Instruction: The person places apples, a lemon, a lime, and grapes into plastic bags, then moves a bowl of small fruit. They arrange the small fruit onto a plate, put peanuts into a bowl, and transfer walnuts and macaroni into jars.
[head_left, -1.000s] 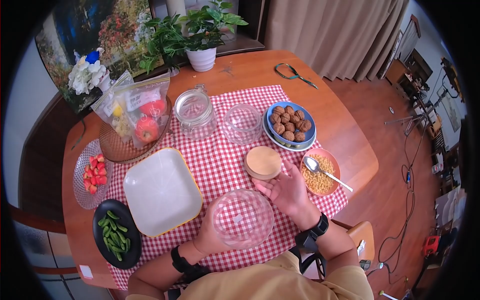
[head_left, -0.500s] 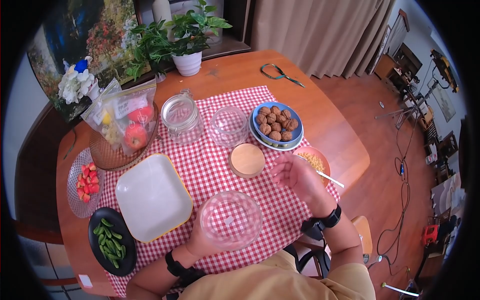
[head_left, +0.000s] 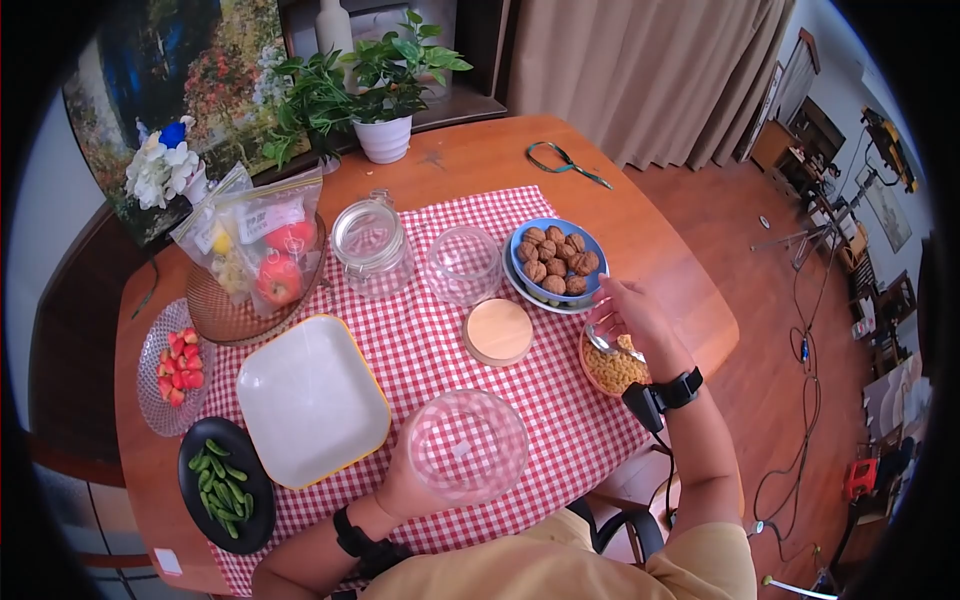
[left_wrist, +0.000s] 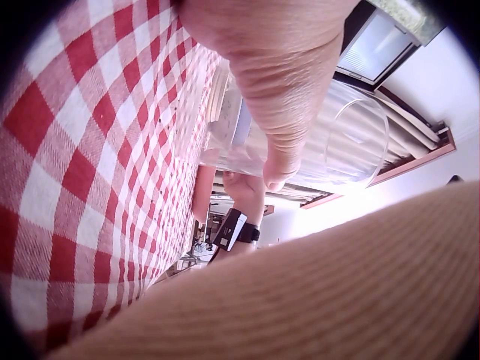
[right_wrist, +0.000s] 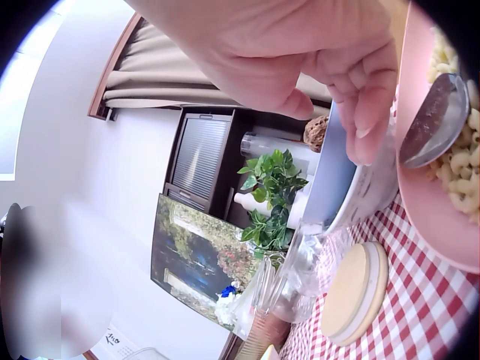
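My left hand (head_left: 415, 475) grips a clear glass jar (head_left: 468, 445) over the checked cloth near the front edge. In the left wrist view the thumb (left_wrist: 277, 161) lies along the jar's transparent wall. My right hand (head_left: 635, 312) hovers over the pink bowl (right_wrist: 411, 150) of small pasta, fingers loosely bent and holding nothing. A metal spoon (right_wrist: 442, 120) lies in the pasta, just beside those fingers; the hand hides part of its handle in the head view. Left of that bowl is a round wooden lid (head_left: 499, 330). Walnuts (head_left: 553, 262) fill a blue bowl close beyond the fingertips.
A clip-top glass jar (head_left: 370, 240) and a clear glass bowl (head_left: 464, 262) stand farther back. To the left are a white square dish (head_left: 315, 400), a black plate (head_left: 262, 510) of small green cucumbers, cut red fruit (head_left: 181, 367) and bagged fruit (head_left: 280, 270) in a basket.
My right hand has moved from beside the wooden lid, away to the right, over the pasta bowl. The left hand keeps holding the glass jar in about the same place.
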